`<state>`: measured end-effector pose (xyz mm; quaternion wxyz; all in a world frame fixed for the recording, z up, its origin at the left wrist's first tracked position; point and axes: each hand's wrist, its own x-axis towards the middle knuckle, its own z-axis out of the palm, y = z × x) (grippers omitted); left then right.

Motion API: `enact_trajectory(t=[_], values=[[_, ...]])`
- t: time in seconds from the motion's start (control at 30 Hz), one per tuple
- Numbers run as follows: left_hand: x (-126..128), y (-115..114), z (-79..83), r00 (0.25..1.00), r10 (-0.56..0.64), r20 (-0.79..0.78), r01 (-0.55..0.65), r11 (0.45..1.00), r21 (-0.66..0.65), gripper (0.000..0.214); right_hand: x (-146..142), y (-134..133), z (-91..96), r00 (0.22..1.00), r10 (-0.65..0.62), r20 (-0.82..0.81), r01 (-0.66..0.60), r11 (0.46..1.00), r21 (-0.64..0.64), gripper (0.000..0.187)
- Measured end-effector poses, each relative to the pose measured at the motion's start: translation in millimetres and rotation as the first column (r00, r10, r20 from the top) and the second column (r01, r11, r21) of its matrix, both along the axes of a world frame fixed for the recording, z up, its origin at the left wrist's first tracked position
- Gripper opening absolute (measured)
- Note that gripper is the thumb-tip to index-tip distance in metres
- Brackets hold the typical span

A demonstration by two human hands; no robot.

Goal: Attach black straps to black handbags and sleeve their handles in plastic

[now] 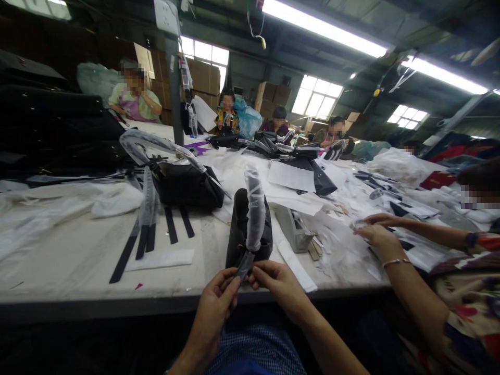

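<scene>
A small black handbag (238, 229) stands at the table's front edge, its handle (254, 208) wrapped in clear film and arched upward. From the handle's near end a film-covered strap (246, 264) hangs down towards me. My left hand (219, 296) pinches this strap between thumb and fingers. My right hand (279, 284) is closed at the strap's other side, against the bag's lower front; its fingertips are curled and what exactly they pinch is partly hidden.
To the left lie another black handbag (187, 186) and loose black straps (124, 258). A grey tape dispenser (294, 232) and a white paper strip (292, 260) are on the right. A co-worker's hands (375, 229) work at far right. Several people sit across the table.
</scene>
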<state>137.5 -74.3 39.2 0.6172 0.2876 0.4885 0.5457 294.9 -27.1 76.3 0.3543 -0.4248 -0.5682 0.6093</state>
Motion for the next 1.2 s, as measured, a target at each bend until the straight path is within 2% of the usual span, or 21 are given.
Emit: enact_trajectory(t=[0.1, 0.2, 0.37, 0.53, 0.73, 1.07, 1.2], values=[[-2.4, 1.0, 8.0, 0.997, -0.079, 0.018, 0.079, 0.997, 0.008, 0.04, -0.4, -0.4, -6.8, 0.999, -0.034, -0.007, 0.034, 0.999, -0.011, 0.032], [-0.5, 2.7, 12.0, 0.994, -0.105, 0.008, 0.105, 0.994, -0.016, 0.041, -3.9, 1.6, -15.8, 0.995, -0.102, 0.023, 0.101, 0.994, 0.045, 0.032], [6.5, 3.7, 8.0, 0.993, -0.111, 0.027, 0.112, 0.992, -0.052, 0.042, -14.2, -1.5, -23.7, 0.981, -0.193, 0.031, 0.188, 0.974, 0.128, 0.029], [10.2, 3.2, 6.2, 0.991, -0.131, 0.009, 0.132, 0.99, -0.057, 0.045, -24.9, -9.2, -26.5, 0.966, -0.259, 0.003, 0.257, 0.959, 0.117, 0.028], [7.1, 1.7, 12.6, 0.987, -0.157, -0.028, 0.156, 0.987, -0.05, 0.046, -27.7, -7.0, -25.3, 0.971, -0.237, -0.024, 0.238, 0.97, 0.045, 0.028], [1.6, 0.3, 15.2, 0.986, -0.16, -0.056, 0.16, 0.987, -0.01, 0.046, -28.0, 0.6, -13.8, 0.924, -0.265, 0.274, 0.194, 0.946, 0.261, 0.019], [2.4, -0.8, 17.5, 0.979, -0.202, -0.037, 0.201, 0.979, -0.018, 0.046, -28.1, 6.9, -14.7, 0.925, -0.244, 0.291, 0.181, 0.957, 0.226, 0.016]])
